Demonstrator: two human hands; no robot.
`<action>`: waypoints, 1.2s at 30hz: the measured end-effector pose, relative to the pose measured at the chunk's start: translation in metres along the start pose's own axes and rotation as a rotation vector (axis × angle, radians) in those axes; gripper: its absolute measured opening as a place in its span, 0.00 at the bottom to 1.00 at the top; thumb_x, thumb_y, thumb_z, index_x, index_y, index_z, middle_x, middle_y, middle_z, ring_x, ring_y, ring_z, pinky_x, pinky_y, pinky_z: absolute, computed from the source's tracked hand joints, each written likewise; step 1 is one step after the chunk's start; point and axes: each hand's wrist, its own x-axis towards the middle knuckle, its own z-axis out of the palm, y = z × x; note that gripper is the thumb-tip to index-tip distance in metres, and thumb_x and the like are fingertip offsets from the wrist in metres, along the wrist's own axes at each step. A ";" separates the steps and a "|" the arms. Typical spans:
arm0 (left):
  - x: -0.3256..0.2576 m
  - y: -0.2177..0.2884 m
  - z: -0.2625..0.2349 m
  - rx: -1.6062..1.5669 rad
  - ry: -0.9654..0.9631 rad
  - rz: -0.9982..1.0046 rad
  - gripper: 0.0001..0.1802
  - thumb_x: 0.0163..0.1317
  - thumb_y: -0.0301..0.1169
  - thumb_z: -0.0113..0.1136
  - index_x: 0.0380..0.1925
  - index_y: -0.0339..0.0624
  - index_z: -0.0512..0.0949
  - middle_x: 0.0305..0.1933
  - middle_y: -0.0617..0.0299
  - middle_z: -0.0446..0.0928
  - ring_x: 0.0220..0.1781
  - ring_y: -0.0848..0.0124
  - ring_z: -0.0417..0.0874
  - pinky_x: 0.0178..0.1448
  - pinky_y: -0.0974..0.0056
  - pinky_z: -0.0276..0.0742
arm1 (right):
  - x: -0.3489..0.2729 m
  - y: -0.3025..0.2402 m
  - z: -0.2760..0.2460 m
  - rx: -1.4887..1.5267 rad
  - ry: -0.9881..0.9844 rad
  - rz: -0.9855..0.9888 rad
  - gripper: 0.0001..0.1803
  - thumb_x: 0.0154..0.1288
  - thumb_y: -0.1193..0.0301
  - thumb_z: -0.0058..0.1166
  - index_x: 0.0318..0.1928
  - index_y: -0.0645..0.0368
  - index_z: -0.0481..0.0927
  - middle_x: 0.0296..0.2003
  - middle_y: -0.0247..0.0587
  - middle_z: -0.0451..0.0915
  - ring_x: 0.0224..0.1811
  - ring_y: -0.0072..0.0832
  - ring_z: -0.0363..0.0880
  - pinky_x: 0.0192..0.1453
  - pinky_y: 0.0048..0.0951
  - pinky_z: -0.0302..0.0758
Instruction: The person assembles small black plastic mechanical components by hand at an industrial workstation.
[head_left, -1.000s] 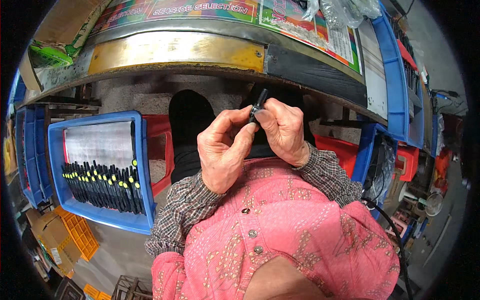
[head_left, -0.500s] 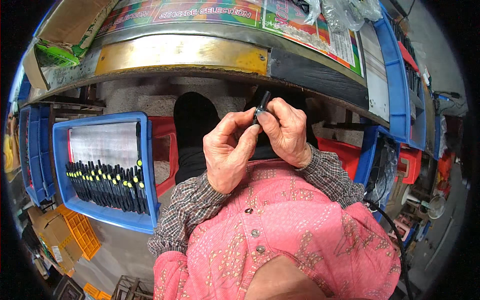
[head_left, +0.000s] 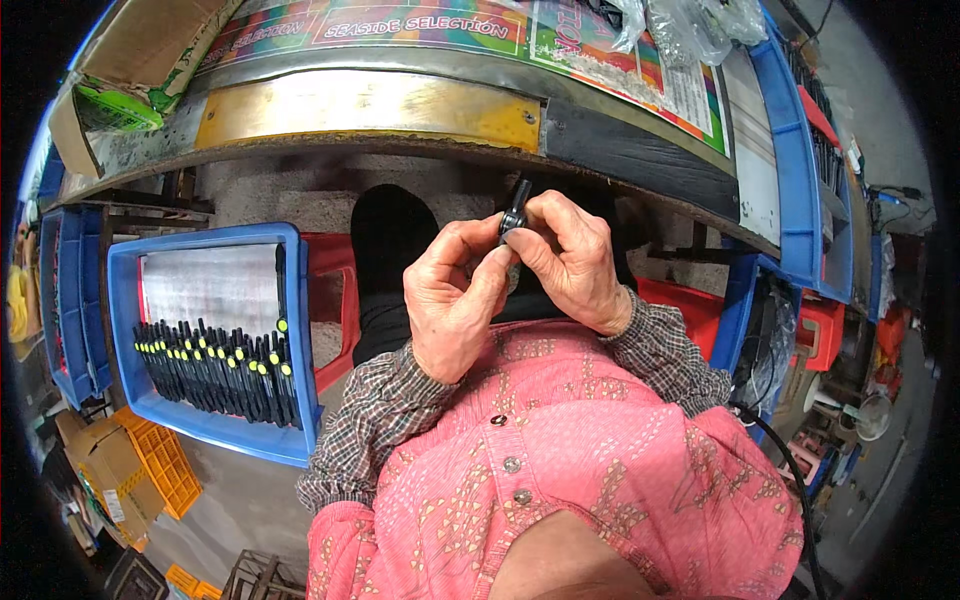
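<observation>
Both my hands meet in front of my body, a little above my lap. Between their fingertips is a small black rod-shaped part [head_left: 516,207] with a thicker round joint; its narrow end points up and away from me. My left hand [head_left: 447,305] pinches its lower side with thumb and forefinger. My right hand [head_left: 578,265] grips it from the other side, with the thumb pressed on the round joint. The part's lower end is hidden by my fingers. To the left, a blue crate [head_left: 212,241] holds several rows of black rod-shaped parts [head_left: 225,375] with yellow-green dots.
A worktable edge [head_left: 370,105] runs across in front, with a cardboard box [head_left: 150,45] at its left and clear plastic bags [head_left: 690,25] at the far right. Blue bins [head_left: 795,150] stand on the right. Red stool parts [head_left: 335,270] and an orange crate [head_left: 165,465] are lower down.
The black part has shifted slightly left and tipped a little more upright. My right thumb has moved down onto its joint; both hands still hold it.
</observation>
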 end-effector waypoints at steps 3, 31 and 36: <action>-0.001 0.001 -0.001 0.008 -0.006 -0.010 0.11 0.65 0.19 0.56 0.48 0.33 0.76 0.28 0.70 0.74 0.22 0.87 0.68 0.24 0.79 0.61 | 0.000 0.001 0.001 -0.027 0.010 -0.031 0.11 0.60 0.69 0.62 0.32 0.62 0.73 0.23 0.41 0.71 0.19 0.33 0.74 0.22 0.31 0.69; -0.001 -0.002 -0.007 0.043 0.012 0.015 0.12 0.65 0.21 0.57 0.48 0.31 0.77 0.37 0.65 0.79 0.34 0.84 0.75 0.36 0.76 0.72 | 0.000 0.001 0.009 -0.086 0.048 -0.076 0.10 0.62 0.70 0.60 0.34 0.63 0.74 0.23 0.44 0.70 0.22 0.36 0.73 0.26 0.33 0.70; -0.005 -0.008 -0.011 0.005 -0.030 0.097 0.13 0.66 0.22 0.56 0.50 0.35 0.76 0.32 0.71 0.76 0.24 0.87 0.68 0.25 0.77 0.64 | -0.003 -0.004 0.014 -0.108 0.050 -0.070 0.06 0.60 0.75 0.57 0.32 0.63 0.73 0.23 0.43 0.68 0.21 0.35 0.70 0.26 0.32 0.68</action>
